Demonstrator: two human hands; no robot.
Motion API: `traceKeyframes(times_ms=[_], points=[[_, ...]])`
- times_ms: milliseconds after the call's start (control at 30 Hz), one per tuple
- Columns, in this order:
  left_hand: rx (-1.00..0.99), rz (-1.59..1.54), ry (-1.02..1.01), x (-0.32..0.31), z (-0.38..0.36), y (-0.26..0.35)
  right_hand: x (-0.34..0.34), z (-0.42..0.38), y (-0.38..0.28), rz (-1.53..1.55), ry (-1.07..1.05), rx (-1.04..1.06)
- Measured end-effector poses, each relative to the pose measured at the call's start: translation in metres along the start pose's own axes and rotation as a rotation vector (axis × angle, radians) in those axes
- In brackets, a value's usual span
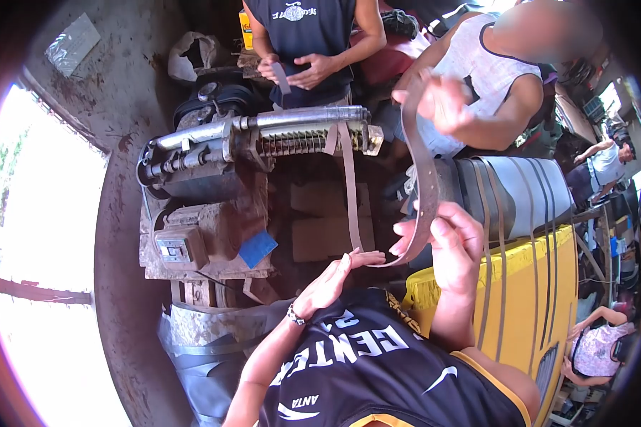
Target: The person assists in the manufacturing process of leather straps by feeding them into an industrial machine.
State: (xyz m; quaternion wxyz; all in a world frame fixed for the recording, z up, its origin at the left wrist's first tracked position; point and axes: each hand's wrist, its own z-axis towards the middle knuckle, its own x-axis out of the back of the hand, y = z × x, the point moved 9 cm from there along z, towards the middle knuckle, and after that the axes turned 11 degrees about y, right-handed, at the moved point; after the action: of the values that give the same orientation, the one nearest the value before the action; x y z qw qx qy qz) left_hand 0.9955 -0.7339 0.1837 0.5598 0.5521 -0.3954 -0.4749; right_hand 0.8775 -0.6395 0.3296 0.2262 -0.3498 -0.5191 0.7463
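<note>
A long brown strap [350, 192] hangs from the roller machine [292, 128], loops down past my left hand and rises through my right. My left hand [331, 283] lies flat with outstretched fingers against the strap's low bend; whether it grips is partly hidden. Around the strap's rising part, the fingers and thumb of my right hand [454, 245] are closed. Higher up, this strap's curved end reaches the blurred hand of a person in a white sleeveless top [477, 57]. Across the machine, another person in a dark shirt [303, 32] handles a short strip [282, 78].
To my right, several dark straps lie over a grey roll [516, 186] and hang down a yellow panel [527, 285]. A switch box [180, 249] and a blue piece [258, 249] rest on the wooden stand at left. Cardboard [331, 238] lies below.
</note>
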Motion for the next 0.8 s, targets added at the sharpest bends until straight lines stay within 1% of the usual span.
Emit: traceKeyframes(times_ms=[67,100,200,267,300,333,400,467,500,600,800], points=[[0.0,-0.056,0.121,0.011,0.007,-0.02,0.009,-0.001,0.011,0.025,-0.026,-0.051],[0.002,-0.085,0.181,0.017,0.012,-0.022,0.013,0.0,0.017,-0.023,-0.026,-0.084],[0.094,0.113,0.474,0.055,0.027,-0.032,0.028,-0.002,0.042,-0.098,0.056,-0.173],[0.052,0.146,0.575,0.082,0.048,-0.036,0.031,-0.012,0.074,-0.112,0.035,-0.262],[0.073,0.183,0.604,0.093,0.06,-0.028,0.033,-0.015,0.089,-0.089,0.044,-0.317],[0.027,0.267,0.654,0.107,0.074,-0.027,0.035,-0.019,0.103,-0.066,0.054,-0.373],[-0.028,0.415,0.709,0.126,0.103,-0.008,0.046,-0.025,0.133,-0.086,0.067,-0.45],[-0.094,0.474,0.756,0.141,0.13,0.001,0.059,-0.027,0.157,-0.11,0.073,-0.495],[-0.093,0.501,0.764,0.148,0.143,0.0,0.063,-0.026,0.164,-0.115,0.072,-0.51],[-0.031,0.474,0.754,0.153,0.17,0.001,0.079,-0.023,0.181,-0.12,0.08,-0.554],[0.069,0.463,0.773,0.153,0.18,-0.013,0.102,-0.016,0.202,-0.097,0.096,-0.576]])
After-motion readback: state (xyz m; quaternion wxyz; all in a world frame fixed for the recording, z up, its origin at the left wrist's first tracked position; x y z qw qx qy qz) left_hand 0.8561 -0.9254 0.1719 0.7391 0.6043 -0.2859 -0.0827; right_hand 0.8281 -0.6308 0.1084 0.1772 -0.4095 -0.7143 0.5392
